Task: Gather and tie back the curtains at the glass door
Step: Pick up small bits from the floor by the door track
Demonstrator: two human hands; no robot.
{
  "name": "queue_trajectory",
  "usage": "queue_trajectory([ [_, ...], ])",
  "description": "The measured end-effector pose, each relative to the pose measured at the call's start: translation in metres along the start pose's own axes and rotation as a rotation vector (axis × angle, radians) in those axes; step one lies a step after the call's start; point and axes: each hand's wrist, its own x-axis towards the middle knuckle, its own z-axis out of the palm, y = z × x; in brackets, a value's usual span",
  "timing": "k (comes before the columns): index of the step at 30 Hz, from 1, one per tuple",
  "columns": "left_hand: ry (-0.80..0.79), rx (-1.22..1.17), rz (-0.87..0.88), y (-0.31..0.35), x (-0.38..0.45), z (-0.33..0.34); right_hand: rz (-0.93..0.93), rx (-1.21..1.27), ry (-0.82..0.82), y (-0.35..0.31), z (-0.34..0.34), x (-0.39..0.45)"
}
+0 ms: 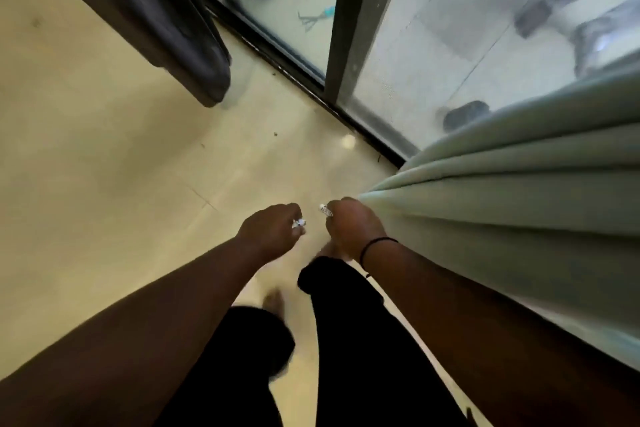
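Observation:
A pale green curtain (512, 204) hangs in folds at the right, in front of the glass door (450, 45). My right hand (353, 230) is at the curtain's leading edge, fingers curled, pinching a small white sparkly piece (325, 210) that looks like a tieback end. My left hand (272, 232) is a short way to its left, fingers curled round a similar white sparkly piece (298, 223). A gap separates the two hands. A dark curtain (166, 21) hangs bunched at the upper left. Whether a cord joins the two pieces is hidden.
The dark door frame post (349, 17) and floor track (311, 87) run diagonally across the view. The beige tiled floor (104, 166) spreads to the left. My legs in black trousers (346, 340) and a bare foot (273, 302) are below the hands.

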Motion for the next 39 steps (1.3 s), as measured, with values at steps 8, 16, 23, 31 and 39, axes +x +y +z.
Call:
queue_trajectory([
  [8,0.061,0.098,0.126,0.040,-0.174,-0.010,-0.047,-0.037,0.110,0.001,0.031,-0.196],
  [16,-0.005,0.200,0.344,0.104,-0.363,0.066,0.140,0.007,0.240,0.024,0.093,-0.432],
  [23,-0.096,0.327,0.580,0.221,-0.446,0.158,0.287,0.101,0.382,0.083,0.136,-0.593],
  [31,-0.105,0.246,0.683,0.398,-0.562,0.335,0.549,0.273,0.544,0.223,0.248,-0.846],
  [39,-0.449,0.044,0.676,0.536,-0.710,0.531,1.084,0.515,0.768,0.338,0.357,-1.087],
])
